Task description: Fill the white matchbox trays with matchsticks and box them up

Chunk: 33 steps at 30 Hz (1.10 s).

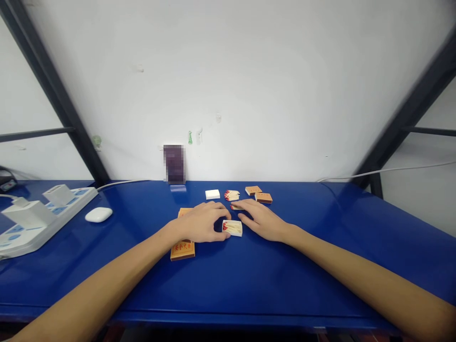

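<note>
A white matchbox tray (232, 228) full of red-tipped matches lies on the blue table (249, 275) between my hands. My left hand (201, 222) rests curled against the tray's left end, thumb and fingers touching it. My right hand (261, 219) lies flat just to the right, fingers stretched towards the tray and covering some matches (235, 207). An orange pack of matchboxes (182, 249) sits under my left wrist.
Behind the hands are an empty white tray (213, 194), a loose pile of matches (232, 194) and two orange matchbox sleeves (259, 194). A white power strip with chargers (39, 213) and a white earbud case (99, 214) lie far left. A dark blurred card (174, 164) leans on the wall.
</note>
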Each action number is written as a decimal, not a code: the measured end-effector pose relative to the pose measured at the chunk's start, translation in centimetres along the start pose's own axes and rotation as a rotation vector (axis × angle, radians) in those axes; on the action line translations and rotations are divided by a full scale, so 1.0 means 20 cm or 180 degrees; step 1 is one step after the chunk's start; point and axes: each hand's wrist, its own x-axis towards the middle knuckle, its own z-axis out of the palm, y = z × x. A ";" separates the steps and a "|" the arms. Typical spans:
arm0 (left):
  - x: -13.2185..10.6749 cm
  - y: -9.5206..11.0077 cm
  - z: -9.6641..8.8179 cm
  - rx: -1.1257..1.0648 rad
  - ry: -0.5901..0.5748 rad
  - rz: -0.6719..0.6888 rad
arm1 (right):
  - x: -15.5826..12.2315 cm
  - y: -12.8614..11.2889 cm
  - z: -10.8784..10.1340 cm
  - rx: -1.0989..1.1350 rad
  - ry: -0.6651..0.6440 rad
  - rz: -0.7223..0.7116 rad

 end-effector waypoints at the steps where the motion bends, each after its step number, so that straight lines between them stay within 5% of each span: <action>1: 0.00 0.00 0.00 0.0000 -0.0008 -0.0011 | 0.00 0.00 0.00 0.0002 -0.0010 0.0006; 11: 0.00 -0.01 0.00 0.0059 0.0011 0.0018 | 0.04 0.08 0.00 0.0208 0.0170 0.0266; 20: 0.00 -0.02 0.01 0.0087 0.0039 0.0071 | 0.05 0.06 -0.04 -0.0121 -0.0300 0.0139; 33: 0.01 -0.02 0.01 0.0089 0.0034 0.0107 | 0.05 0.07 -0.03 -0.0060 -0.0264 0.0224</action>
